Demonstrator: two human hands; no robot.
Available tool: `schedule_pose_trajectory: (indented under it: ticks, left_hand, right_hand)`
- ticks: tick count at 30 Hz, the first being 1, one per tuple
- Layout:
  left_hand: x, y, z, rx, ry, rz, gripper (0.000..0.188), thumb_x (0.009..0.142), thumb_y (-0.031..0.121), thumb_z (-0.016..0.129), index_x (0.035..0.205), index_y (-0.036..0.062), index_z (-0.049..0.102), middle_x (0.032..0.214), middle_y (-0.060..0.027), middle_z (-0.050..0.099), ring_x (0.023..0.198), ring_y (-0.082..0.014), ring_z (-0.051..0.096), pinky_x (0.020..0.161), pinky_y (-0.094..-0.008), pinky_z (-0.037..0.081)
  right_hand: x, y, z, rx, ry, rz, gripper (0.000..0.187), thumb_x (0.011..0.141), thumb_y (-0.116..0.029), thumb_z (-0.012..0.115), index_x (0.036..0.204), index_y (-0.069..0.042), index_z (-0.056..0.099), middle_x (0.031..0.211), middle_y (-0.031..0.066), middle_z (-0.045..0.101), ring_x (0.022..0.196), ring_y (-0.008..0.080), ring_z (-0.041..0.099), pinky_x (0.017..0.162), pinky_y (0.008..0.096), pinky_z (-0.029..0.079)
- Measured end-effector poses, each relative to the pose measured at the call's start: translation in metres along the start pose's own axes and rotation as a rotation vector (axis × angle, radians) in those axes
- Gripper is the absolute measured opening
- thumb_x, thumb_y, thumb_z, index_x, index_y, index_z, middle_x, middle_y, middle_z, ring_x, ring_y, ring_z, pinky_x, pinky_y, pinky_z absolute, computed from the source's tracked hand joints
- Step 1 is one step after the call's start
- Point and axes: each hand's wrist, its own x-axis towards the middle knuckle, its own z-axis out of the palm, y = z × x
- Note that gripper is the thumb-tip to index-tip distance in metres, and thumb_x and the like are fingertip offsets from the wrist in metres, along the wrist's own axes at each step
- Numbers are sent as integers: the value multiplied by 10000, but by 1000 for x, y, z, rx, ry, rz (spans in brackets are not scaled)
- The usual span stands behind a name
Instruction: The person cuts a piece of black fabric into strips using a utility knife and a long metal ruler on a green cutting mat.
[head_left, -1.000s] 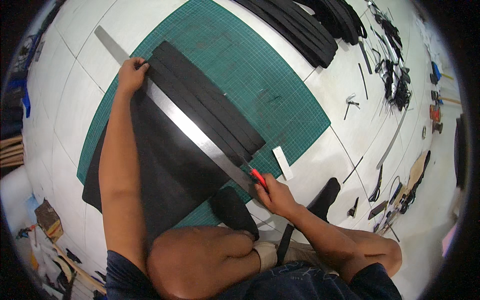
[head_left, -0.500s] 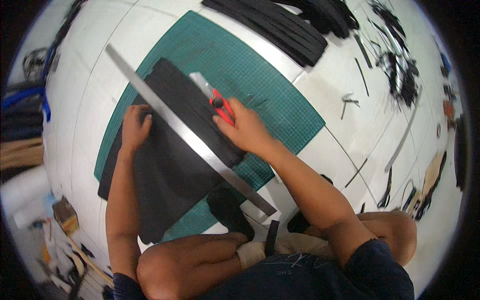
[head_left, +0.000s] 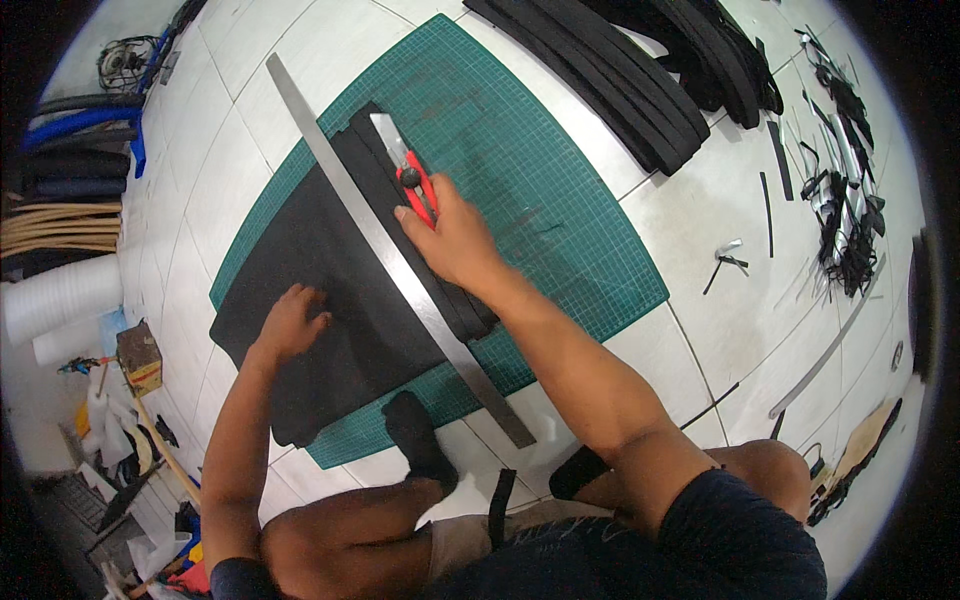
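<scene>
Apparently, black strips [head_left: 370, 155] are cut; broad black fabric [head_left: 325, 240] remains. Right hand [head_left: 455, 240] grips red snap-off knife [head_left: 414, 184]; left hand [head_left: 293, 323], half-curled, appears empty.

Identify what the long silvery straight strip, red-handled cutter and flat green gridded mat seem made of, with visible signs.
Long silvery metal strip: probably smooth steel or aluminium; it reflects a bright sheen.
Red-handled cutter: handle likely hard, smooth plastic, evenly red; blade likely metal, flat and silvery.
Flat green gridded mat: perhaps matte vinyl or rubber; dull, scuffed, without strong glare.
</scene>
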Motion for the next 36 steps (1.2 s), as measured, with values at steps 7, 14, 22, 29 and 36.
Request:
schedule_pose_trajectory:
  ticks: [7, 14, 22, 29, 36]
  left_hand:
    - [24, -6, -16, 37, 167, 70, 453, 886, 200, 690, 1283, 0, 601, 1307, -197, 572, 1241, -373, 557, 1073, -434, 449]
    - [55, -45, -6, -47, 210, 218, 617, 900, 284, 695, 1415, 11, 494, 1498, -215, 429, 1353, -373, 469, 1134, -432, 396]
    - [139, -44, -3, -127, 487, 232, 759, 923, 427, 668, 1507, 27, 394, 1588, -243, 309, 1464, -418, 309, 1202, -449, 295]
    - [168, -38, 7, -176, 613, 234, 713, 922, 487, 648, 1429, 9, 495, 1489, -271, 437, 1405, -414, 398, 1153, -466, 355]
    - [171, -45, 8, -232, 655, 272, 682, 927, 449, 653, 1404, -15, 504, 1428, -267, 496, 1353, -411, 453, 1131, -465, 378]
  right_hand:
    - [-9, 6, -15, -66, 91, -43, 468, 906, -338, 692, 1207, -44, 487, 1027, 281, 669, 981, 497, 644, 810, 548, 501]
    - [-47, 12, -13, -288, 74, -47, 451, 906, -333, 692, 1175, -39, 480, 1041, 295, 657, 980, 509, 634, 811, 552, 497]
    - [-144, 7, 15, -562, 1, 258, 470, 903, -360, 733, 1105, -19, 481, 955, 210, 636, 839, 388, 662, 750, 467, 504]
    - [-216, 42, 49, -758, -53, 330, 607, 740, -232, 859, 1144, -20, 459, 1090, 207, 518, 1046, 436, 539, 828, 493, 478]
    - [-224, 63, 63, -702, 68, 140, 516, 756, -93, 782, 1155, 3, 468, 1086, 216, 521, 1029, 430, 528, 858, 489, 450]
